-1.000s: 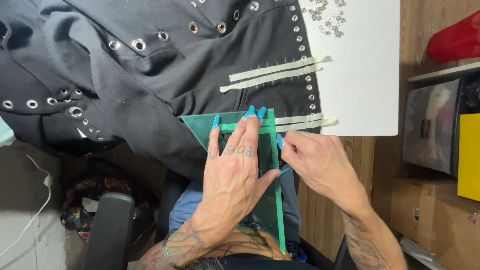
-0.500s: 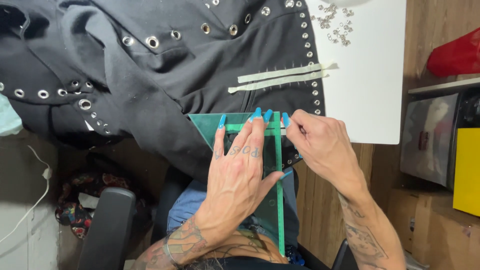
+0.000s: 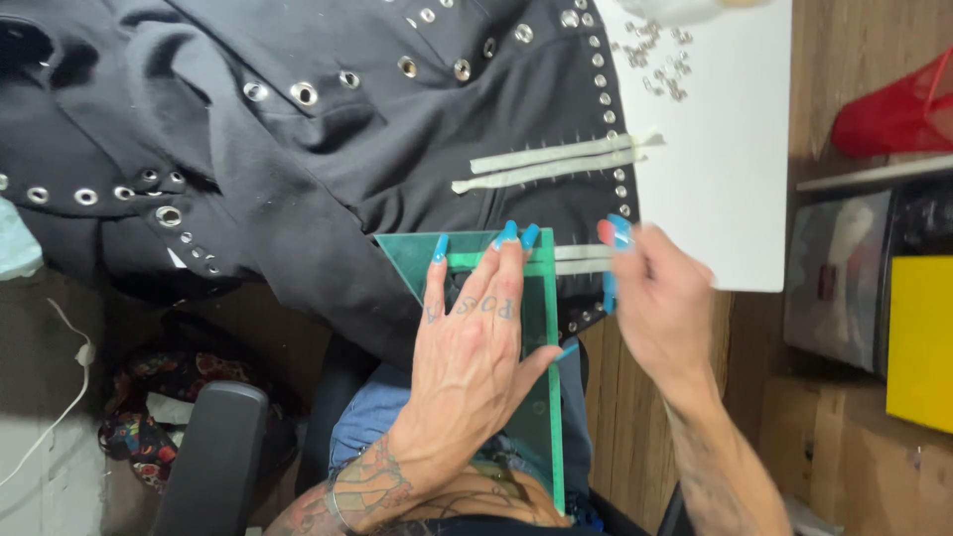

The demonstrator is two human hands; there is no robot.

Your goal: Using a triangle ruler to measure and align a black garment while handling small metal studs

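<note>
A black garment (image 3: pixel 328 149) studded with metal eyelets lies spread over a white table (image 3: pixel 725 169). Pale tape strips (image 3: pixel 556 164) lie across it near the eyelet row at its right edge. My left hand (image 3: pixel 476 347) lies flat, fingers spread, pressing a green transparent set square (image 3: pixel 526 337) onto the fabric. My right hand (image 3: pixel 655 298), blurred, is just right of the square; its blue-nailed fingertips are at the end of a lower tape strip (image 3: pixel 581 258) by the garment's edge. Whether it pinches the strip is unclear.
Loose metal eyelets (image 3: pixel 660 65) are scattered at the table's far side. At the right are a red container (image 3: pixel 893 109), a clear plastic box (image 3: pixel 834 278) and a yellow box (image 3: pixel 918 337). A black chair armrest (image 3: pixel 213 457) is at lower left over wooden floor.
The view has shifted so the garment sits lower. My right hand has moved right, away from the square, toward the end of the lower tape strip. My left hand stays pressed on the square.
</note>
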